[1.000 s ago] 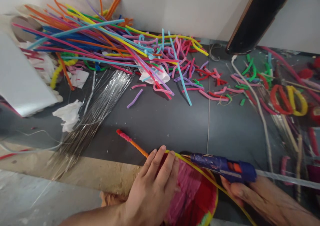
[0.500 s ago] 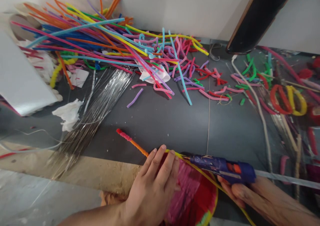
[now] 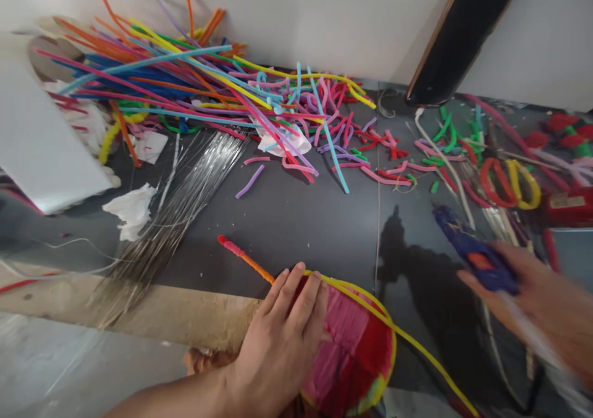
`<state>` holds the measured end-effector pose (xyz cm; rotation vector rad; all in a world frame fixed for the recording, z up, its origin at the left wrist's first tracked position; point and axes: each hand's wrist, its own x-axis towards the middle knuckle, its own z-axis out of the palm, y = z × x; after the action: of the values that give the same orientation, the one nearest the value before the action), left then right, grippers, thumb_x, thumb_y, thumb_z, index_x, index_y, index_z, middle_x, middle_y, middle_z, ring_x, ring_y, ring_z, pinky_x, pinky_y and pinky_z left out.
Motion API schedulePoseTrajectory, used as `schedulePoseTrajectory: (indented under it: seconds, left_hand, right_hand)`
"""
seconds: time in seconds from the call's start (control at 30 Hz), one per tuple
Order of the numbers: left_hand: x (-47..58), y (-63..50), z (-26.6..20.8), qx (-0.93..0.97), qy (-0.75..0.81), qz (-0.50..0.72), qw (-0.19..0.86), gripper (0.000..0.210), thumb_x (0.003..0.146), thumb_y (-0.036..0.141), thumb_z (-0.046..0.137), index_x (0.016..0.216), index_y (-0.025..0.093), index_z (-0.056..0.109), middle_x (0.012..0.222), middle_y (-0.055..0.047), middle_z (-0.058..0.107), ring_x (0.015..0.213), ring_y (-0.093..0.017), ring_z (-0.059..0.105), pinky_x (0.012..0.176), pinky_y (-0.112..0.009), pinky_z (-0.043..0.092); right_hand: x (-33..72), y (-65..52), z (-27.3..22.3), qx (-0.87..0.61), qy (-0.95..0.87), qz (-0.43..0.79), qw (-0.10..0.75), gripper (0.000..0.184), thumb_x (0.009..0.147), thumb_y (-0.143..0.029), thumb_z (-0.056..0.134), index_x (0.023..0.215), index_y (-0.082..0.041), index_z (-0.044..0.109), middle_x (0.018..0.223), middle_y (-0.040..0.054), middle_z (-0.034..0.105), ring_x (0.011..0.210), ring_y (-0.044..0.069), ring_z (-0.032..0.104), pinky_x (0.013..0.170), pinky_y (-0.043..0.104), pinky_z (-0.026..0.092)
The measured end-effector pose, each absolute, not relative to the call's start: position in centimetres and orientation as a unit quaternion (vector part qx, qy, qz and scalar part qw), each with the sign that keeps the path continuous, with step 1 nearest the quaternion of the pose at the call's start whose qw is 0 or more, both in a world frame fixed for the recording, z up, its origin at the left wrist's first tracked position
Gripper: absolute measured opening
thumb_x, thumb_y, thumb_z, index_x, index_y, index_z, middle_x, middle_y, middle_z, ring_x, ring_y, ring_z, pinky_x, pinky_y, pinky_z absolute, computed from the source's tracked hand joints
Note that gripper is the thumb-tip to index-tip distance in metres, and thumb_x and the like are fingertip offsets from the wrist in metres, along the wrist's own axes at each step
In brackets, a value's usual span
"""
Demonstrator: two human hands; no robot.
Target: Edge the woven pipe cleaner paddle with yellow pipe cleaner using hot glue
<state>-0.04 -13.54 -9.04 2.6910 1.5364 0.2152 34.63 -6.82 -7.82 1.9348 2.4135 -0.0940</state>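
My left hand (image 3: 290, 331) lies flat with fingers stretched over a rounded pink and red piece (image 3: 345, 325) made of fuzzy strips, pressing it near the front edge. A yellow pipe cleaner (image 3: 428, 350) runs along the upper rim of that piece, and its loose end trails off to the lower right. From beneath my fingers an orange and red wrapped stem (image 3: 248, 260) sticks out to the upper left. My right hand (image 3: 532, 300), somewhat blurred, grips a dark blue glue gun (image 3: 482, 254) with a clear glue stick in its back, held clear of the piece.
A heap of coloured pipe cleaners (image 3: 185, 84) lies along the back. Thin metal wires (image 3: 185, 202) and crumpled white tissue (image 3: 132, 211) sit at left. A black phone-like object (image 3: 463, 41) leans at the back, with a white cable (image 3: 445, 152). Red and yellow loops (image 3: 523, 183) lie at right.
My right hand has lifted the glue gun away from the piece's rim, to the right and upward. The left hand stays on the piece.
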Motion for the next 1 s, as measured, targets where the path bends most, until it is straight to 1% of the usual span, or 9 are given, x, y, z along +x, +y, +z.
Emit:
schedulePoseTrajectory:
  seconds: [0.1, 0.17, 0.23, 0.3, 0.37, 0.47, 0.57, 0.77, 1.0]
  left_hand:
    - [0.0, -13.7, -9.3, 0.869, 0.490, 0.065, 0.009, 0.047, 0.096, 0.047, 0.038, 0.125, 0.015, 0.056, 0.128, -0.006, 0.058, 0.126, -0.028, 0.049, 0.105, -0.040, 0.042]
    - [0.0, -13.8, -9.4, 0.870, 0.489, 0.064, 0.007, 0.047, 0.095, 0.047, 0.039, 0.126, 0.015, 0.055, 0.129, -0.007, 0.058, 0.126, -0.028, 0.048, 0.104, -0.041, 0.043]
    - [0.0, -13.8, -9.5, 0.870, 0.490, 0.062, 0.007, 0.047, 0.095, 0.047, 0.041, 0.127, 0.015, 0.055, 0.129, -0.007, 0.057, 0.127, -0.029, 0.047, 0.105, -0.041, 0.043]
    - [0.0, -13.8, -9.6, 0.870, 0.489, 0.060, 0.007, 0.048, 0.094, 0.046, 0.043, 0.128, 0.014, 0.054, 0.130, -0.009, 0.056, 0.128, -0.029, 0.047, 0.105, -0.042, 0.044]
    - [0.0, -13.8, -9.6, 0.871, 0.487, 0.060, 0.007, 0.049, 0.094, 0.046, 0.043, 0.129, 0.013, 0.053, 0.130, -0.009, 0.057, 0.127, -0.029, 0.048, 0.104, -0.042, 0.044]
    - [0.0, -13.8, -9.7, 0.870, 0.490, 0.063, 0.002, 0.047, 0.095, 0.045, 0.042, 0.128, 0.014, 0.054, 0.127, -0.009, 0.058, 0.125, -0.029, 0.049, 0.103, -0.043, 0.045]
    - [0.0, -14.0, -9.9, 0.867, 0.493, 0.069, 0.005, 0.045, 0.094, 0.044, 0.043, 0.127, 0.015, 0.055, 0.128, -0.008, 0.058, 0.126, -0.028, 0.048, 0.104, -0.042, 0.043]
    - [0.0, -14.1, -10.2, 0.863, 0.499, 0.078, 0.014, 0.047, 0.094, 0.046, 0.043, 0.128, 0.015, 0.054, 0.127, -0.009, 0.059, 0.126, -0.028, 0.048, 0.106, -0.042, 0.039]
    - [0.0, -14.5, -11.2, 0.858, 0.503, 0.104, 0.011, 0.044, 0.092, 0.041, 0.047, 0.127, 0.016, 0.055, 0.128, -0.009, 0.059, 0.125, -0.028, 0.048, 0.107, -0.042, 0.038]
  right_hand:
    - [35.1, -5.0, -8.0, 0.565, 0.822, 0.040, 0.058, 0.039, 0.090, -0.041, 0.040, 0.118, -0.016, 0.049, 0.100, 0.0184, 0.064, 0.091, 0.031, 0.062, 0.082, 0.043, 0.049]
    - [35.1, -4.6, -7.8, 0.525, 0.840, 0.099, 0.090, 0.041, 0.090, -0.035, 0.041, 0.123, -0.012, 0.047, 0.100, 0.0189, 0.064, 0.091, 0.033, 0.058, 0.082, 0.045, 0.047]
    - [34.6, -4.8, -7.0, 0.513, 0.840, 0.143, 0.106, 0.043, 0.089, -0.032, 0.044, 0.128, -0.014, 0.046, 0.100, 0.0176, 0.064, 0.090, 0.034, 0.056, 0.076, 0.046, 0.047]
    - [33.1, -5.3, -5.9, 0.513, 0.842, 0.146, 0.077, 0.042, 0.089, -0.031, 0.044, 0.129, -0.018, 0.047, 0.103, 0.0166, 0.064, 0.093, 0.034, 0.056, 0.075, 0.048, 0.047]
    - [30.9, -5.8, -4.9, 0.498, 0.865, 0.069, 0.001, 0.034, 0.092, -0.030, 0.040, 0.124, -0.020, 0.050, 0.105, 0.0150, 0.063, 0.096, 0.030, 0.058, 0.082, 0.047, 0.047]
    - [27.1, -5.9, -4.6, 0.475, 0.873, -0.062, -0.087, 0.025, 0.094, -0.027, 0.041, 0.116, -0.024, 0.053, 0.102, 0.0087, 0.064, 0.091, 0.020, 0.063, 0.077, 0.033, 0.052]
    - [24.5, -4.6, -5.6, 0.450, 0.879, -0.131, -0.090, 0.026, 0.095, -0.025, 0.042, 0.118, -0.022, 0.053, 0.106, 0.0079, 0.065, 0.095, 0.019, 0.064, 0.082, 0.033, 0.053]
    - [21.0, 0.7, -6.8, 0.456, 0.866, -0.175, -0.104, 0.026, 0.092, -0.021, 0.043, 0.114, -0.019, 0.058, 0.111, 0.0094, 0.066, 0.101, 0.021, 0.064, 0.088, 0.037, 0.053]
    - [11.9, 4.5, -7.4, 0.324, 0.905, -0.223, -0.161, 0.025, 0.092, -0.016, 0.044, 0.110, -0.017, 0.062, 0.115, 0.0077, 0.065, 0.108, 0.018, 0.060, 0.097, 0.034, 0.046]
